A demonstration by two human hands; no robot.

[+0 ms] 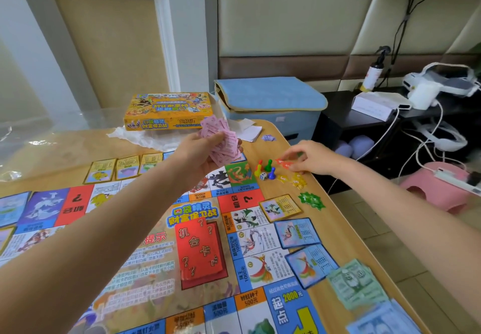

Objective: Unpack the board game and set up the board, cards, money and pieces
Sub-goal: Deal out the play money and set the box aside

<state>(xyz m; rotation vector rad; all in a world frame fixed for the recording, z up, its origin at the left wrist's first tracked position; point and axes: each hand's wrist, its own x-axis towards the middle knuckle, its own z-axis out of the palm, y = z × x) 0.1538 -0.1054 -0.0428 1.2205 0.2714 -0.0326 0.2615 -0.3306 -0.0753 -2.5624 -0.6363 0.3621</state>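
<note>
Gripping a loose fan of pink notes point(221, 141) above the board point(161, 242) at frame centre, the left hand point(197, 154) could spill them; the right hand point(312, 160) pinches a red token point(283, 163), close enough to topple the pawns point(265, 168).

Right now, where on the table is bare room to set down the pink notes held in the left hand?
Bare wood shows along the right edge of the table, between the green star tokens and the green money. The corner near the pawns, die and yellow tokens is crowded, where the right hand works. The left hand holds the pink notes.
</note>
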